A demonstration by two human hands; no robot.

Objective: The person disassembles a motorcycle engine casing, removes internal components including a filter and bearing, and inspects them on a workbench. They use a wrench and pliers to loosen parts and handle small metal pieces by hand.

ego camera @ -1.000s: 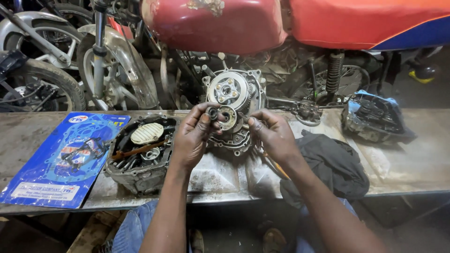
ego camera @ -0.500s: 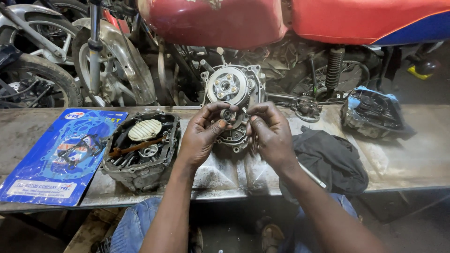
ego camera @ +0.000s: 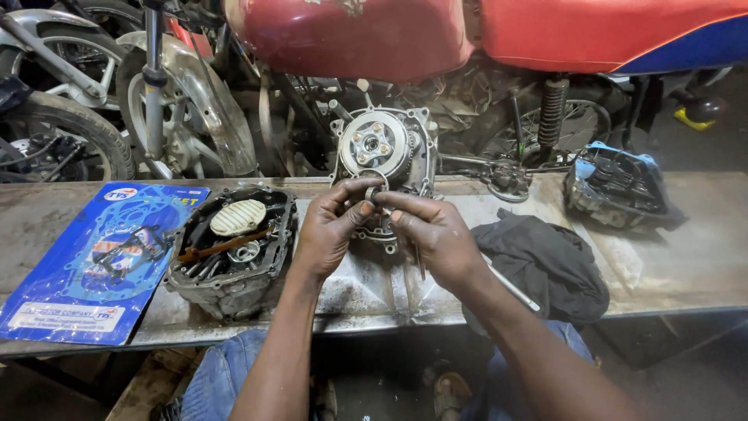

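Engine casing (ego camera: 389, 156) — grimy, round silver clutch

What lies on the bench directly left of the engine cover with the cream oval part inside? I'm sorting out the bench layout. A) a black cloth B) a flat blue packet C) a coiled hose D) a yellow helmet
B: the flat blue packet lies on the metal bench just left of the engine cover; the black cloth lies to the right, beyond the right hand.

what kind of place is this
Most likely a motorcycle repair workshop. A red motorcycle stands behind a worn metal workbench, both hands work on an opened engine assembly, and a removed engine cover lies beside it.
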